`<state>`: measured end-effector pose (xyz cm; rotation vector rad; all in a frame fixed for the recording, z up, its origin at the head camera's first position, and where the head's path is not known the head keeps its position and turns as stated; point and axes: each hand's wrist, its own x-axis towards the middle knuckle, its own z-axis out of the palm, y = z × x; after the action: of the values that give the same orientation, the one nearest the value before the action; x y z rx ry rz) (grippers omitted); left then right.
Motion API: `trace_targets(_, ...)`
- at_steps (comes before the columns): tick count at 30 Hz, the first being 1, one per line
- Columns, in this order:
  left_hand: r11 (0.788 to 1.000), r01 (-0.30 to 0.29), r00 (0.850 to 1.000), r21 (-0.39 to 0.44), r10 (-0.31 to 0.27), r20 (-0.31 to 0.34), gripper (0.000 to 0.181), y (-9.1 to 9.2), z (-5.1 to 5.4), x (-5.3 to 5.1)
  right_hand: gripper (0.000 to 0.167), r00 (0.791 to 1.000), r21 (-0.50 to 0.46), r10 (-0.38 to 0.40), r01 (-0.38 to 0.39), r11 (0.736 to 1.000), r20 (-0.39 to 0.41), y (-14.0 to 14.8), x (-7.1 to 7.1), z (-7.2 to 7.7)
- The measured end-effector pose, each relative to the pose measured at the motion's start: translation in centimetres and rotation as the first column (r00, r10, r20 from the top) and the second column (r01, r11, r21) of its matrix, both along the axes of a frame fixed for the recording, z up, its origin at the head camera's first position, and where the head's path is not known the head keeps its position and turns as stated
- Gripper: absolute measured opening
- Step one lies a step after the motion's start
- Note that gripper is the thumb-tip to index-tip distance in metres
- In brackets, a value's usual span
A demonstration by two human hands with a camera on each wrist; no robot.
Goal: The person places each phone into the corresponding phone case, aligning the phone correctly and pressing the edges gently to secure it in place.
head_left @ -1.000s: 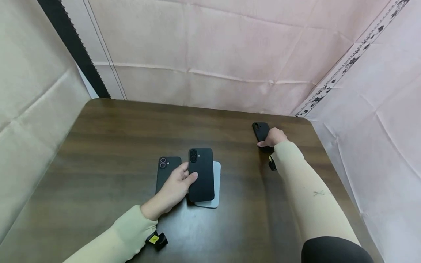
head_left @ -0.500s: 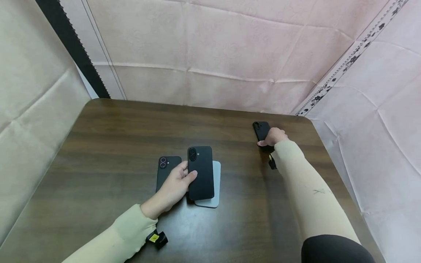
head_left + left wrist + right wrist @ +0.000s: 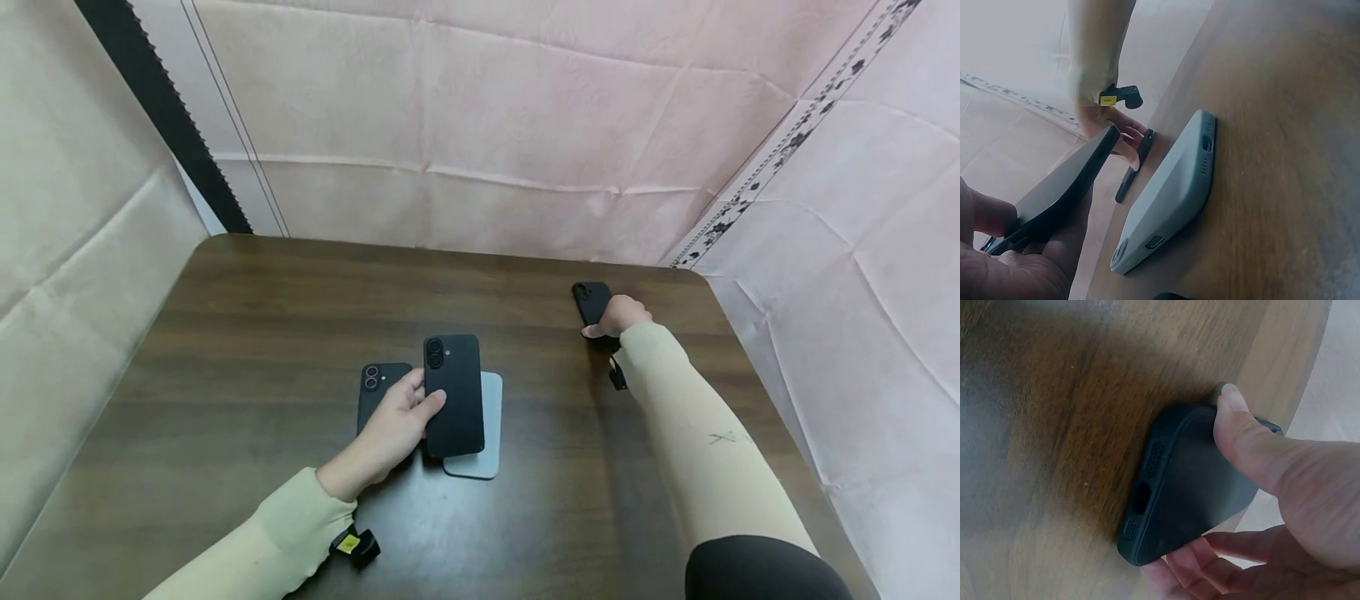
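Observation:
My left hand (image 3: 397, 421) pinches a dark phone (image 3: 454, 396) along its left edge, thumb over the back. Two camera lenses show at that phone's top left corner. In the left wrist view it is tilted above the table, apart from a light blue phone (image 3: 1172, 181) lying beyond it. A second dark phone (image 3: 372, 392) lies to the left, partly hidden behind the hand. Far right, my right hand (image 3: 625, 314) grips a black phone (image 3: 1197, 481) by its long edges, resting on or just above the table. Whether these are phones in cases or bare cases, I cannot tell.
A brown wooden table (image 3: 262, 317) with rounded far corners carries everything. Pale cloth (image 3: 510, 108) hangs behind it and at both sides. The black phone is close to the far right corner, near a patterned white strip (image 3: 735, 204). A small wrist camera (image 3: 356, 546) hangs below the left sleeve.
The left hand and its phone have shifted very slightly left within the view, as the head view itself tilted a little. The right hand keeps its grip, and no other object has visibly moved.

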<state>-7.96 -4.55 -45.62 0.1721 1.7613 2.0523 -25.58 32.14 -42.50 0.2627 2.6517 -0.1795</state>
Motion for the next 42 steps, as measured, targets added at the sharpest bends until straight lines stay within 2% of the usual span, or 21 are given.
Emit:
trace_targets(4, 1.0, -0.006, 1.0, 0.01, 0.006, 0.003, 0.039, -0.1, 0.1, -0.1, 0.082, 1.0, 0.016, -0.01, 0.011, 1.0, -0.02, -0.3, 0.2, 0.2)
trace_targets(9, 1.0, -0.007, 1.0, 0.005, 0.007, 0.001, 0.038, -0.4, 0.0, -0.1, 0.08, 0.996, 0.04, -0.019, 0.022, 0.999, -0.088, -0.8, 0.7, -0.1)
trace_targets(16, 0.999, -0.038, 0.999, -0.039, 0.038, -0.016, 0.038, -0.7, 0.0, -0.2, 0.097, 0.981, 0.013, -0.091, 0.095, 0.995, -0.173, -2.0, 1.2, -0.3)
trace_targets(24, 0.999, -0.025, 1.0, -0.043, 0.024, -0.015, 0.038, -0.8, 0.2, -0.3, 0.097, 0.974, 0.016, -0.042, 0.047, 0.999, -0.223, -1.5, 1.5, -0.5)
trace_targets(27, 0.998, -0.03, 0.999, -0.051, 0.029, -0.017, 0.036, -0.9, 0.3, -0.4, 0.089, 0.974, -0.014, -0.042, 0.039, 0.999, -0.225, -1.1, 1.6, -0.2)
trace_targets(32, 0.997, -0.03, 0.999, -0.068, 0.027, -0.039, 0.043, -0.8, 0.5, -0.5, 0.059, 0.961, -0.067, -0.062, 0.046, 0.997, -0.268, -0.3, 1.4, 0.7)
trace_targets(37, 0.998, -0.022, 0.999, -0.059, 0.021, -0.03, 0.044, -0.8, 0.5, -0.6, 0.041, 0.955, -0.132, -0.041, 0.002, 0.991, -0.295, 0.4, 1.4, 1.3)
trace_targets(40, 0.998, -0.018, 1.0, -0.057, 0.017, -0.026, 0.044, -0.8, 0.3, -0.6, 0.033, 0.954, -0.215, -0.061, -0.004, 0.977, -0.293, 1.0, 1.5, 1.1)
trace_targets(42, 0.998, -0.018, 0.999, -0.065, 0.017, -0.029, 0.046, -0.8, 0.2, -0.6, 0.029, 0.955, -0.288, -0.095, 0.01, 0.958, -0.28, 1.4, 1.6, 0.9)
